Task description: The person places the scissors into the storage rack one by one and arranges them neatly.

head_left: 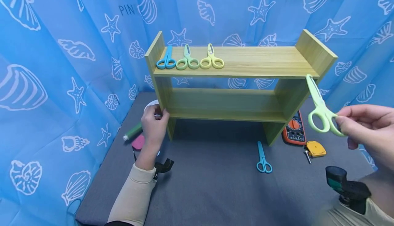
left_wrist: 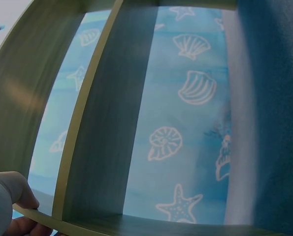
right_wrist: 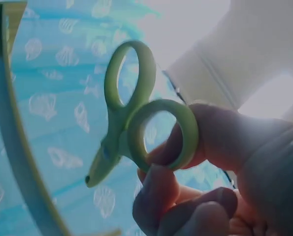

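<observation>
My right hand [head_left: 369,123] pinches a pair of light green scissors [head_left: 322,111] by one finger loop, blades pointing up and away, in front of the shelf's right side. In the right wrist view thumb and fingers close on the loop of those scissors [right_wrist: 119,128]. My left hand [head_left: 155,123] grips the left side panel of the wooden two-tier shelf [head_left: 227,119]; the left wrist view shows the thumb on the panel's front edge. On the top board lie blue scissors [head_left: 166,60], green scissors [head_left: 187,60] and yellow scissors [head_left: 211,59], side by side at the left.
Teal scissors [head_left: 262,161] lie on the grey table [head_left: 209,185] before the shelf. To the right are an orange multimeter [head_left: 294,130], a yellow tape measure [head_left: 315,148] and a screw [head_left: 307,157]. A green tube [head_left: 133,132] and a pink disc [head_left: 138,142] lie left.
</observation>
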A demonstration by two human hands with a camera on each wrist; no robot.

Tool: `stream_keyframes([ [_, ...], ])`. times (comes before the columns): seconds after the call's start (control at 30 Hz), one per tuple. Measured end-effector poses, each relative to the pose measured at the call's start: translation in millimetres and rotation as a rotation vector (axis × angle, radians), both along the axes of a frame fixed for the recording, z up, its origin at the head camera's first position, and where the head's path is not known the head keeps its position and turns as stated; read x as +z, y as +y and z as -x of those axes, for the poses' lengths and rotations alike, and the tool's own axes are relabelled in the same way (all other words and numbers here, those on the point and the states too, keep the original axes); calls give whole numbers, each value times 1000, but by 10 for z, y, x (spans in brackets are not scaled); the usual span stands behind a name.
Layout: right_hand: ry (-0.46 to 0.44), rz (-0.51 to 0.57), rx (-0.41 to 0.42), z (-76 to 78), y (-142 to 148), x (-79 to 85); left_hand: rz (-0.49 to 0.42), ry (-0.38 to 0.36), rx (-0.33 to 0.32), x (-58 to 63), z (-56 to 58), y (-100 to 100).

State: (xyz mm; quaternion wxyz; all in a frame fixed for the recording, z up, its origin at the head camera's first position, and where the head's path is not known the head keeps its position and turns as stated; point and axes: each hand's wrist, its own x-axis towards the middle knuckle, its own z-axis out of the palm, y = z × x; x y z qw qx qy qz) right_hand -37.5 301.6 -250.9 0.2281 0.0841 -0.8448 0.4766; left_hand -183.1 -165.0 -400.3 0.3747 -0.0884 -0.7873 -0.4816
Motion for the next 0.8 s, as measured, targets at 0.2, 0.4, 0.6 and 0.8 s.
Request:
stream_keyframes([
  [0.2, 22, 1, -19, 380, -176, 445, 0, 4, 8, -15, 13, -4],
  [0.4, -107, -7, -73, 722, -512, 841, 9, 8, 7, -12, 12, -2],
  [0.6, -263, -120, -89, 1115, -726, 1031, 8, 1, 7, -23, 21, -3],
  [0.8, -327, -277, -56, 1452, -1004, 1022, 8, 14, 11, -19, 24, -6],
])
